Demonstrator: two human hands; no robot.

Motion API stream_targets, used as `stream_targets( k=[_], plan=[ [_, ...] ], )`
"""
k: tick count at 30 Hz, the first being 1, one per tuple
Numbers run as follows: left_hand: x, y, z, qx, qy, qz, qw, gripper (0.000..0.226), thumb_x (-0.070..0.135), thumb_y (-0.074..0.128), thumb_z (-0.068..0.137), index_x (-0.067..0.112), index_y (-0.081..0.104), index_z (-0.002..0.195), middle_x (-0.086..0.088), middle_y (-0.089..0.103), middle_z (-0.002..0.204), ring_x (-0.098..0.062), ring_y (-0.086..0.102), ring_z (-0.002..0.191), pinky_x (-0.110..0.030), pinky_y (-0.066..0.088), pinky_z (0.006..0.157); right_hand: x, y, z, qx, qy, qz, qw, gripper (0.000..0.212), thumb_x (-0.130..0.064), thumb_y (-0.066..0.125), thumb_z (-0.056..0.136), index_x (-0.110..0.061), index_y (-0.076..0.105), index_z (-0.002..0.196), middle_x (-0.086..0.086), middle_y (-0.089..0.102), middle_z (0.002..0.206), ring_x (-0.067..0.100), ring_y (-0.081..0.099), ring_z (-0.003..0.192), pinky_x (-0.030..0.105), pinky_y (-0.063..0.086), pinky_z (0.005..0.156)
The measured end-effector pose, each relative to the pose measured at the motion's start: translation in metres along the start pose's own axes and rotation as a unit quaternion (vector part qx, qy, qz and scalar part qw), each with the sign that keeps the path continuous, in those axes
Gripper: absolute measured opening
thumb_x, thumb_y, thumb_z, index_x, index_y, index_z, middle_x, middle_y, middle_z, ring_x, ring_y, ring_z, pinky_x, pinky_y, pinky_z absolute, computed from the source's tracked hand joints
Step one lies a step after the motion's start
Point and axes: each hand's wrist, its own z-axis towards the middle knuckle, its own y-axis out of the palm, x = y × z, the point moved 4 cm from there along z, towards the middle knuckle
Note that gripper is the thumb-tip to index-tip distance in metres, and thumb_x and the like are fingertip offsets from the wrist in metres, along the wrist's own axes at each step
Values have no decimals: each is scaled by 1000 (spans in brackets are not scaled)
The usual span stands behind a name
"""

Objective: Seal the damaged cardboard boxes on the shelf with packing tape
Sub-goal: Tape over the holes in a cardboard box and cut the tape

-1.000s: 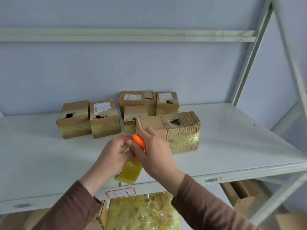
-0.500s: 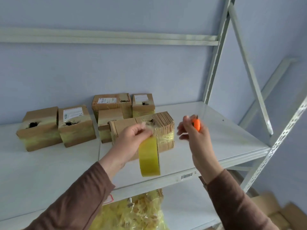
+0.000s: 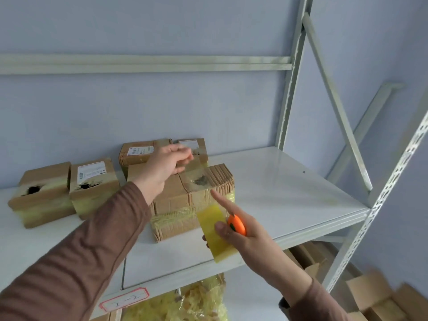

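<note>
**Pulling tape over the torn box**

Stretching a clear strip of tape [image 3: 196,174] above the front box [image 3: 185,200], you are in the middle of sealing it. Your left hand [image 3: 165,166] is up high, and its fingers [image 3: 183,156] pinch the loose end of the strip. Your right hand [image 3: 236,230] is down low by the front edge of the shelf [image 3: 289,193]. It holds the yellow tape roll [image 3: 216,232] with the thumb on it, and it also holds a small orange cutter [image 3: 237,224]. Your right pointing finger sticks straight out toward the box.

The box has a dark hole [image 3: 201,181] in its top. The strip hangs in the air just over that hole. I cannot tell if it touches the cardboard yet.

Next, I think you need to bring the strip down flat so it covers the hole. Keep it tight so it does not wrinkle or stick to itself. Then rub it down and cut it with the orange cutter.

Two more boxes [image 3: 92,186] with holes sit to the left, apart from your hands, and they look like they still need tape over the holes. More boxes [image 3: 136,151] sit at the back.
</note>
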Motion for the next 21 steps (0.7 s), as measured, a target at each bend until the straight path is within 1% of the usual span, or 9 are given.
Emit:
stream_targets(
  k=[2, 4, 6, 8, 10, 12, 14, 16, 21],
  plan=[
    [1, -1, 17, 15, -3, 22, 1000, 14, 25, 68, 98, 23, 76, 87, 3, 74, 95, -12, 63, 91, -38, 54, 94, 3, -1, -1, -5, 35, 5, 999, 41, -41, 60, 101, -65, 53, 133, -22, 67, 120, 13, 61, 117, 28, 47, 108],
    [-1, 1, 31, 21, -4, 38, 999, 17, 27, 69, 97, 23, 76, 82, 1, 70, 99, -15, 57, 91, -36, 51, 89, 3, -3, -2, -9, 62, 15, 998, 35, -43, 61, 101, -61, 58, 131, -11, 68, 127, 15, 64, 120, 40, 48, 110],
    [-5, 3, 42, 22, -8, 42, 999, 18, 29, 71, 96, 24, 77, 80, 13, 71, 90, -11, 55, 86, -27, 46, 78, 5, -7, 0, -16, 88, 4, 996, 30, -42, 62, 101, -59, 61, 126, 2, 71, 121, 22, 68, 114, 48, 50, 107],
    [-14, 7, 51, 9, -17, 61, 998, 14, 30, 73, 94, 25, 78, 82, 24, 73, 78, -3, 56, 82, -22, 40, 71, 8, -11, 3, -7, 114, 7, 993, 25, -37, 63, 101, -54, 67, 119, 6, 73, 114, 26, 70, 108, 51, 53, 103],
    [-24, 10, 56, -16, -29, 76, 997, 11, 31, 75, 92, 25, 79, 85, 27, 74, 78, 1, 56, 83, -21, 37, 70, 11, -15, 7, 14, 130, 13, 991, 20, -35, 64, 100, -49, 71, 113, 8, 74, 112, 29, 71, 106, 54, 53, 102],
    [-31, 8, 63, -27, -39, 81, 996, 9, 32, 77, 89, 25, 80, 87, 25, 76, 82, 1, 56, 86, -21, 38, 75, 11, -16, 12, 25, 136, 25, 990, 16, -37, 65, 100, -46, 73, 109, 14, 74, 111, 36, 69, 105, 57, 51, 102],
    [-35, 5, 70, -24, -41, 88, 995, 7, 32, 80, 86, 25, 82, 87, 19, 77, 91, -1, 59, 94, -27, 42, 90, 12, -15, 18, 26, 136, 43, 989, 14, -39, 64, 98, -45, 73, 108, 22, 71, 113, 44, 66, 107, 60, 49, 101],
    [-39, 3, 74, -20, -35, 105, 994, 4, 31, 83, 85, 27, 82, 83, 13, 76, 103, -7, 61, 106, -34, 42, 105, 13, -15, 23, 27, 135, 54, 989, 16, -42, 64, 95, -44, 73, 107, 22, 71, 112, 44, 67, 107, 61, 51, 101],
    [-64, 4, 83, -25, -35, 222, 974, 12, 38, 82, 85, 27, 80, 82, 0, 70, 131, -17, 57, 124, -29, 36, 100, 23, -13, 28, 27, 140, 72, 987, 27, -50, 64, 83, -43, 74, 107, 17, 73, 112, 40, 69, 106, 59, 52, 101]
  ],
)
